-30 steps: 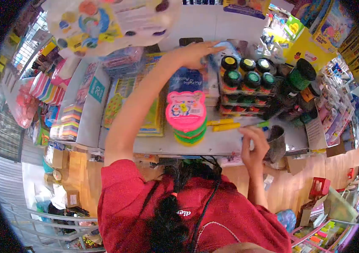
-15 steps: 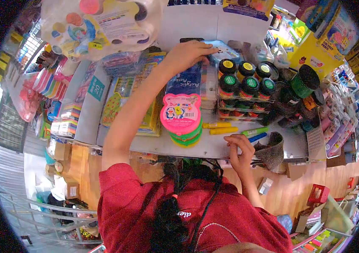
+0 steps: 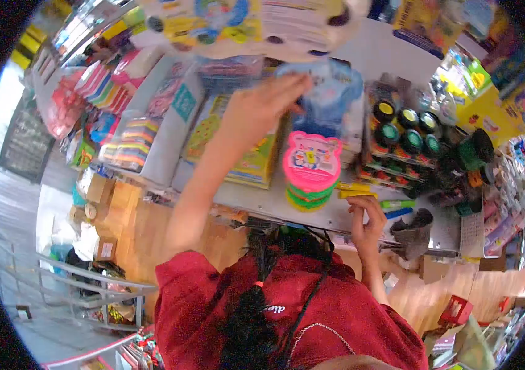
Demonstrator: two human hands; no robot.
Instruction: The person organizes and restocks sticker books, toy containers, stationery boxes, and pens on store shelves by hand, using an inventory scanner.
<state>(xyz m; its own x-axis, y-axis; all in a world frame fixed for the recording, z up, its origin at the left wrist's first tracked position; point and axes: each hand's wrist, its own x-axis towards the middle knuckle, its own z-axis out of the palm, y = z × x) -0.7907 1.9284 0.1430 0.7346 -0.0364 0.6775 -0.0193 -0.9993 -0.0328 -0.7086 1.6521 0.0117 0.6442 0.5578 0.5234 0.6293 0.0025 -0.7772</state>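
My left hand (image 3: 268, 102), smeared by motion, has its fingers on the left edge of a light blue flat case (image 3: 336, 92), thumb underneath. The case hangs over a dark blue box (image 3: 312, 121) at the back. In front of it stands a stack of round tubs with a pink bear-shaped lid (image 3: 313, 161) and green and yellow parts below. Near the table's front edge, my right hand (image 3: 367, 217) is loosely bent with its fingers apart, and nothing shows in it. Yellow markers (image 3: 356, 188), a green marker (image 3: 398, 204) and a blue marker (image 3: 398, 213) lie beside it.
Black-lidded paint jars (image 3: 407, 132) stand in stacked packs on the right. A dark mesh cup (image 3: 412, 229) sits at the front edge. Yellow booklets (image 3: 247, 163) and a grey carton (image 3: 173, 132) are to the left. A white printed pack (image 3: 256, 31) hangs overhead.
The light blue case has come left and toward me with my left hand, over the dark blue box. The whole view has shifted, while my right hand stays by the markers.
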